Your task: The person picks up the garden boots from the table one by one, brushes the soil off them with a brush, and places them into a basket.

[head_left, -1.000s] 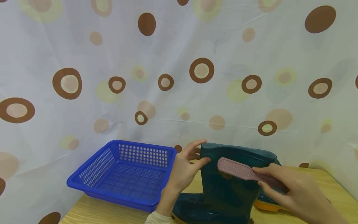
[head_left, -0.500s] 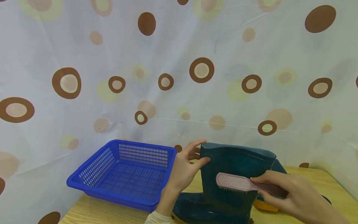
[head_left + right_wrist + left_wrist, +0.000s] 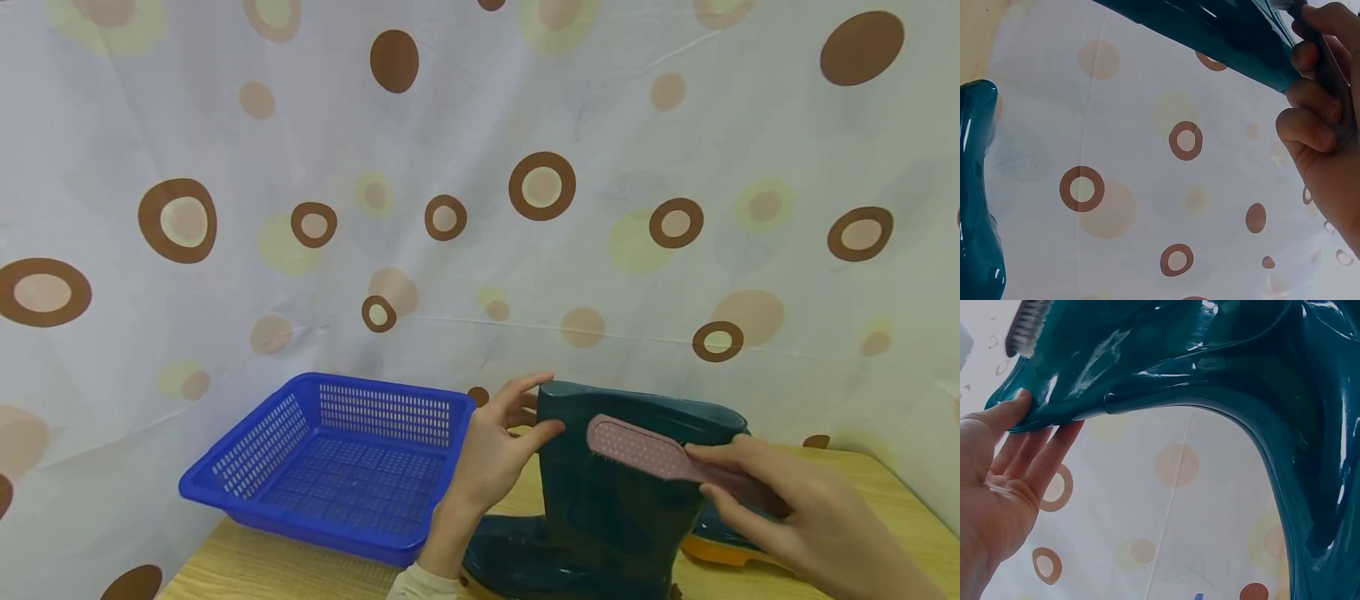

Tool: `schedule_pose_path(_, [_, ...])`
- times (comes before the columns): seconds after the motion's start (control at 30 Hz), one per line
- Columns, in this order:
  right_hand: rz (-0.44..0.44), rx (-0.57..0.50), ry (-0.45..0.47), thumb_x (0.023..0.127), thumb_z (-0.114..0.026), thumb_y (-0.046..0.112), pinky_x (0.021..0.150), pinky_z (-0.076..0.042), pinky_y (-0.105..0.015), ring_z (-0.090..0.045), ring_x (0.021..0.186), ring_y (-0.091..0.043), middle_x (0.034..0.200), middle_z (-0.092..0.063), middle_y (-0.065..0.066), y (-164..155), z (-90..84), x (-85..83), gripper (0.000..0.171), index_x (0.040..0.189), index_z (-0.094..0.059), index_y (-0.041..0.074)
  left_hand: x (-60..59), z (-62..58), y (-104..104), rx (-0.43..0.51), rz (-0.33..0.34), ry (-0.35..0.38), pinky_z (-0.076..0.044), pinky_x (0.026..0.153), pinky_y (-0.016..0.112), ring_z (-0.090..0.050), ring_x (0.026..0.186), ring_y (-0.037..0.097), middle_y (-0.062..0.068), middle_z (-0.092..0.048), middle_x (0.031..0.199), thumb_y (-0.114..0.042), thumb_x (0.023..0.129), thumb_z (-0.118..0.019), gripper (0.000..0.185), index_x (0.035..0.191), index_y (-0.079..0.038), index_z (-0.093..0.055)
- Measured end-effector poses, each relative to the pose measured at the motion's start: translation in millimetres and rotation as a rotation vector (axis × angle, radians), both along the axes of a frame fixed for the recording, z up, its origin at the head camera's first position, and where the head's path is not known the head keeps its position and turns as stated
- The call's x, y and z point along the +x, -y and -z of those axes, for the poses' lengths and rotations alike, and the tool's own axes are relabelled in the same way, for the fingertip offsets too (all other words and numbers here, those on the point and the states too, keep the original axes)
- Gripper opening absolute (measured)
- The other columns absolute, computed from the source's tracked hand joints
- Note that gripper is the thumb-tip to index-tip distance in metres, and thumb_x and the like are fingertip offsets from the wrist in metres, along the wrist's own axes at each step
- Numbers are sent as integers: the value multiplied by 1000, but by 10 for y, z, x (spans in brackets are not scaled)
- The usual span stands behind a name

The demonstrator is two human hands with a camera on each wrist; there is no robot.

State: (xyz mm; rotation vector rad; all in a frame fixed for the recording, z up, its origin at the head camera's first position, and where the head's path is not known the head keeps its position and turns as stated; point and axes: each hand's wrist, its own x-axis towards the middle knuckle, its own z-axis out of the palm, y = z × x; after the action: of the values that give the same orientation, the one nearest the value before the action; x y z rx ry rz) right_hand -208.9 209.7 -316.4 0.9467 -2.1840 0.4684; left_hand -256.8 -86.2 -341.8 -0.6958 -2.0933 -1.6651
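Behind both hands hangs the curtain (image 3: 450, 167), white with brown and yellow rings, filling the whole background. Under the hands lies the wooden table (image 3: 862, 483); only its bare top to the right of the right-hand fingers and a strip near the left wrist show.

Left of the left-hand fingers, near but apart from them, sits the blue basket (image 3: 330, 462), perforated walls, resting on the table.

Between the two hands stands the dark green rubber boot (image 3: 615, 500), shaft upright, foot pointing toward the left wrist. A second boot (image 3: 720, 542) with an orange sole edge lies just behind it, below the right-hand fingers; most of it is hidden.

Left hand (image 3: 495, 454): thumb on the near face of the shaft's top edge, fingers straight and spread along the far side of the rim. The left wrist view confirms it: thumb pressing the rim from one side, straight fingers (image 3: 1041, 456) touching it from the other. Light steadying contact, no curl around the rim.

Right hand (image 3: 795, 517): fingers curled round the handle of the pink brush (image 3: 645, 450), thumb on top. Brush head extends leftward from the fingertips and lies against the upper shaft just under the rim, bristles facing the boot. Right wrist view shows curled fingers (image 3: 1310, 128) clamped on the handle beside the shaft.
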Motion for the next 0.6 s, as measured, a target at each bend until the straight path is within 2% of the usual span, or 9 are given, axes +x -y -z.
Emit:
schedule_pose_path(0.13, [6,29,-27,67,-88,7,56,-37,-5,-46,66,10,86,-63,18,23,-6,-13,47,109,-72,22,5,-2,-3,2,3,2,-56,74,26,-71,96,22,8,-69,115,-20,92,-71,50,138,-31,-56])
schedule_pose_path(0.23, [-2,37,-13,69,-87,7,59,-41,-3,-50,67,12,89,-66,18,31,10,-30,47,109,-70,25,4,-3,-5,3,3,-2,-55,74,26,-71,96,22,8,-69,114,-20,92,-71,50,138,-31,-56])
schedule_pose_path(0.47, [-13,76,83,74,-85,9,64,-46,-2,-59,74,11,96,-70,17,9,127,-115,41,107,-70,28,2,-8,-5,-8,11,-5,-55,76,27,-72,98,22,8,-68,116,-21,93,-70,50,140,-31,-54])
schedule_pose_path(0.6, [-15,127,175,78,-83,14,61,-49,-9,-57,74,10,97,-71,15,-42,179,-159,34,107,-70,27,-4,-2,3,-11,35,21,-55,80,29,-71,101,21,8,-67,120,-23,95,-69,51,141,-34,-52])
